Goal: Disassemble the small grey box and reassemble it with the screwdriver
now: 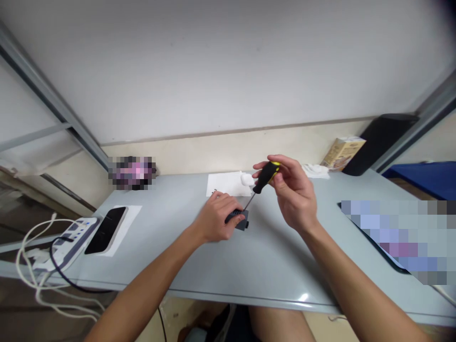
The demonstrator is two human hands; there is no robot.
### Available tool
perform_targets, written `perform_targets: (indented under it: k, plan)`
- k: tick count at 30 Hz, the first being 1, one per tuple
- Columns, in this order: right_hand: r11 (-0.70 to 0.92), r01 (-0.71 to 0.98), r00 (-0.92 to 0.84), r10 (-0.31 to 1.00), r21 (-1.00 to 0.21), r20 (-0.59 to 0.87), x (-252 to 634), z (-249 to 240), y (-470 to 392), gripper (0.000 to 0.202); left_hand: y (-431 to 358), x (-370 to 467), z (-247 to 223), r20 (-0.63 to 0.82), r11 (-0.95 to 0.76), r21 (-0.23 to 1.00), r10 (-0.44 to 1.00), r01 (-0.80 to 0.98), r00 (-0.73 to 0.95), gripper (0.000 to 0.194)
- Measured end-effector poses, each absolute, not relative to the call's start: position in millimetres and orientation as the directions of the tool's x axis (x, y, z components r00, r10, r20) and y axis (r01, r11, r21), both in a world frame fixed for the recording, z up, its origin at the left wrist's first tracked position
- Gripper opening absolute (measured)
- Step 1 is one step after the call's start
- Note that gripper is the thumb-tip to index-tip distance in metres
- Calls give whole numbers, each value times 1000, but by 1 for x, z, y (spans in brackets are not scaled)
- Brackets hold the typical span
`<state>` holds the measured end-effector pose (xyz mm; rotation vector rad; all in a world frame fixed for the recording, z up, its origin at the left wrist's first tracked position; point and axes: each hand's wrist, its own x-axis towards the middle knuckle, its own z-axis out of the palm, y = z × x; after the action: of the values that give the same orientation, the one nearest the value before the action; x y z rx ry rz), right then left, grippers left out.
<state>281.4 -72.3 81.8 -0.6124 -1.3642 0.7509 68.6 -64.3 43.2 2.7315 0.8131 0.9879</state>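
Observation:
Near the middle of the grey table, my left hand (220, 217) is closed round a small dark box-shaped device (242, 222), pressing it on the tabletop. My right hand (295, 192) grips a black and yellow screwdriver (266, 176) by its handle, tilted, with the shaft pointing down and left. The tip of the shaft meets the upper edge of the device, beside my left fingers. Behind my left hand lies a white sheet of paper (224, 183) with several tiny dark pieces on it and a white rounded object (247, 179) at its right side.
On the table (199, 275), a phone (107, 230) and a power strip (73, 244) with cables are at left. A yellow carton (344, 153), crumpled tissue (316, 171) and black case (381, 142) stand back right. A blurred screen (399, 237) lies at right.

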Motion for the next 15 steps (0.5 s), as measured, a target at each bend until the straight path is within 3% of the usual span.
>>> perform_targets:
  k: [15]
  plan:
    - [657,-95,113,754,-748,647,275,79,-73,40,-66,68,44,523,-842,252,533,476,665,14]
